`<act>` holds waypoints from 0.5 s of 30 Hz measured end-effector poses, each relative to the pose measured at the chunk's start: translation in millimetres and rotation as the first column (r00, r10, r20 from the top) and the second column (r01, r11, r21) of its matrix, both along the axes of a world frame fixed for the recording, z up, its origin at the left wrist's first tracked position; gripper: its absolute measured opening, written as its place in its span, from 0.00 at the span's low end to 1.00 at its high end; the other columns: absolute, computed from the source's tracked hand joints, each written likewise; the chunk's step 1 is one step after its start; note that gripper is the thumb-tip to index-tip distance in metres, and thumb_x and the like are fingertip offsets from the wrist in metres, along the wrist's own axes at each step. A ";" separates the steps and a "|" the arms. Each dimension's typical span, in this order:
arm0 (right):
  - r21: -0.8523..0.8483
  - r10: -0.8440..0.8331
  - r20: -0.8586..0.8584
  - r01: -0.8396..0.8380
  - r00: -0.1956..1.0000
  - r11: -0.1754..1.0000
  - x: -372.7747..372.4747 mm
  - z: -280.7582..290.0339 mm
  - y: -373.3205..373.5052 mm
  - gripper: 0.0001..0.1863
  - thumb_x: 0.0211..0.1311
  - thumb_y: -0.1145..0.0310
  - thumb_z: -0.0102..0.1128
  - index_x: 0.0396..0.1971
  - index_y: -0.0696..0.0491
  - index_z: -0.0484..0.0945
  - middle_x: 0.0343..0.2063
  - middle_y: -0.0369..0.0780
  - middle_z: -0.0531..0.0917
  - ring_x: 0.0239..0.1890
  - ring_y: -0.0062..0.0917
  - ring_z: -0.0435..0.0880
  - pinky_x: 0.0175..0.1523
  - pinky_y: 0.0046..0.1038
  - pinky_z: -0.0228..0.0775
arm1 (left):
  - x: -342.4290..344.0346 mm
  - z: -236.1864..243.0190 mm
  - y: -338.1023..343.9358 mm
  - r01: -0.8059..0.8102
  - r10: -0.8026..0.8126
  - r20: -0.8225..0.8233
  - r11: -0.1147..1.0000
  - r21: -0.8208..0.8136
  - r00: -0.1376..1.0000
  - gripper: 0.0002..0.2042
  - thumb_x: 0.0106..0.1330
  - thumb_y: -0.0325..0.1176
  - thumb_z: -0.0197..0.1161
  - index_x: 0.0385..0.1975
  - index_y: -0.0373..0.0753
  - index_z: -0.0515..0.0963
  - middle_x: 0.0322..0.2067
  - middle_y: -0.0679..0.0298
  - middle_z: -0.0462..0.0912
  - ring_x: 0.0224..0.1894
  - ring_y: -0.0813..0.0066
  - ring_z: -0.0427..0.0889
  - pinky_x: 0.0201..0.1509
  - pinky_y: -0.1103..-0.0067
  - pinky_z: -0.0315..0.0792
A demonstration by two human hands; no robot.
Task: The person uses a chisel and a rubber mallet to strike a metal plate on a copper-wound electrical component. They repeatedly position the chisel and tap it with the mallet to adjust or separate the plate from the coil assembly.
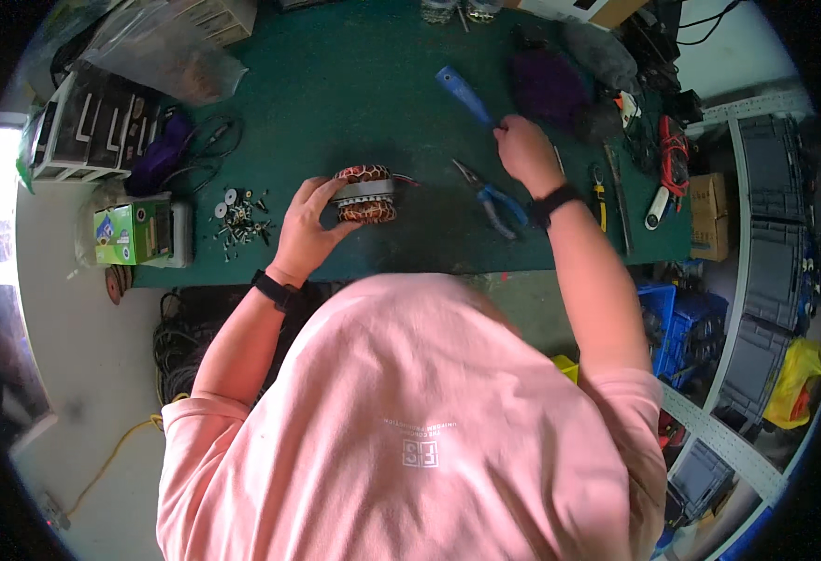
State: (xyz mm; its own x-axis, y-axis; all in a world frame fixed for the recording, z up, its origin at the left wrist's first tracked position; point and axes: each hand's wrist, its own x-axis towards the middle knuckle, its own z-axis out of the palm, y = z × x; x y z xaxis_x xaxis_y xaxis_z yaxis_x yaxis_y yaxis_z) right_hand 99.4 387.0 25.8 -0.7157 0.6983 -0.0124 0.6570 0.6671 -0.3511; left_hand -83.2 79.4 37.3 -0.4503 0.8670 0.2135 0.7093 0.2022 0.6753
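Observation:
My left hand [309,229] grips the side of a wound motor stator [369,191], thumb below and fingers above. The stator has a grey metal core between two bundles of brown windings laced with white cord; thin wires stick out on its right. My right hand [527,154] is closed at the lower end of a blue-handled tool [464,93], whose handle has a hole at its far end. My fingers hide the tool's other end. Between my hands, nearer the right one, lie needle-nose pliers [491,199] with blue grips, their jaws slightly parted.
Loose screws and washers [242,222] lie left of my left hand, beside a green box [134,234]. A small drawer cabinet [97,126] stands at the back left. Right of my right arm are a yellow-and-black tool [600,198], a dark rod [618,201] and red cable [674,154].

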 end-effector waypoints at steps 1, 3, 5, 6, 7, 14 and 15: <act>0.017 0.003 0.021 -0.004 1.000 1.000 -7.3 -10.7 7.9 0.10 0.64 0.65 0.54 0.38 0.54 0.79 0.36 0.49 0.84 0.42 0.49 0.82 0.45 0.47 0.74 | 0.1 -0.1 -1.4 -0.005 0.005 -0.013 1.000 -0.011 1.000 0.32 0.43 0.28 0.77 0.53 0.36 0.75 0.48 0.52 0.77 0.50 0.53 0.78 0.54 0.69 0.74; 0.049 0.016 0.070 -0.020 0.997 0.999 -15.0 -31.5 20.4 0.10 0.64 0.64 0.54 0.38 0.53 0.80 0.38 0.49 0.84 0.44 0.48 0.82 0.47 0.47 0.74 | 1.1 7.4 0.4 0.025 -0.024 0.007 1.000 -0.006 1.000 0.34 0.42 0.27 0.78 0.55 0.36 0.74 0.50 0.53 0.76 0.51 0.54 0.77 0.55 0.69 0.74; 0.048 -0.037 0.125 0.031 0.991 0.998 -21.0 -38.9 22.6 0.11 0.64 0.64 0.55 0.39 0.54 0.80 0.40 0.49 0.84 0.45 0.47 0.82 0.48 0.47 0.74 | 1.2 8.4 -4.8 0.015 -0.015 0.046 1.000 -0.004 0.999 0.36 0.42 0.27 0.78 0.56 0.36 0.72 0.51 0.53 0.75 0.52 0.56 0.77 0.56 0.70 0.74; 0.050 -0.065 0.153 0.058 0.986 0.997 -23.4 -41.8 24.5 0.11 0.64 0.64 0.55 0.39 0.54 0.80 0.40 0.49 0.84 0.45 0.46 0.82 0.48 0.47 0.75 | 0.2 7.7 -8.2 0.000 0.000 0.071 1.000 -0.002 0.997 0.35 0.44 0.27 0.78 0.57 0.36 0.71 0.52 0.54 0.74 0.52 0.57 0.77 0.56 0.70 0.74; 0.054 -0.049 0.167 0.041 0.985 0.998 -24.5 -43.7 25.6 0.11 0.64 0.64 0.55 0.39 0.54 0.80 0.41 0.49 0.84 0.45 0.46 0.82 0.48 0.47 0.75 | -0.1 6.8 -12.3 -0.017 0.017 0.095 1.000 -0.001 0.995 0.35 0.46 0.28 0.77 0.58 0.35 0.70 0.52 0.54 0.74 0.53 0.58 0.77 0.56 0.71 0.74; 0.306 0.056 0.140 -0.097 0.989 0.947 -21.9 -38.6 21.1 0.13 0.63 0.62 0.59 0.41 0.55 0.80 0.42 0.50 0.83 0.45 0.45 0.83 0.49 0.45 0.75 | -15.9 -17.9 -42.2 -0.143 0.351 0.861 0.936 -0.320 0.368 0.34 0.69 0.55 0.57 0.60 0.28 0.66 0.50 0.51 0.77 0.37 0.65 0.83 0.39 0.74 0.79; 0.364 0.081 0.095 -0.111 0.992 0.925 -25.5 -23.5 9.0 0.14 0.62 0.61 0.60 0.42 0.56 0.80 0.42 0.50 0.83 0.45 0.45 0.83 0.49 0.44 0.75 | -17.4 -16.3 -42.5 -0.112 0.367 0.868 0.930 -0.350 0.336 0.35 0.69 0.56 0.57 0.61 0.29 0.66 0.49 0.49 0.77 0.37 0.63 0.83 0.39 0.73 0.80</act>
State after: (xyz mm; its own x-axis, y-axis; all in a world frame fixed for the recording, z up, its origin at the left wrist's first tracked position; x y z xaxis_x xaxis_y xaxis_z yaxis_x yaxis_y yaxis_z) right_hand 73.9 396.0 2.3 -0.7867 0.5921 0.1747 0.5984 0.8010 -0.0201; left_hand -100.7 36.9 21.0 -0.4482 0.6456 -0.6184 -0.4160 0.4617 0.7835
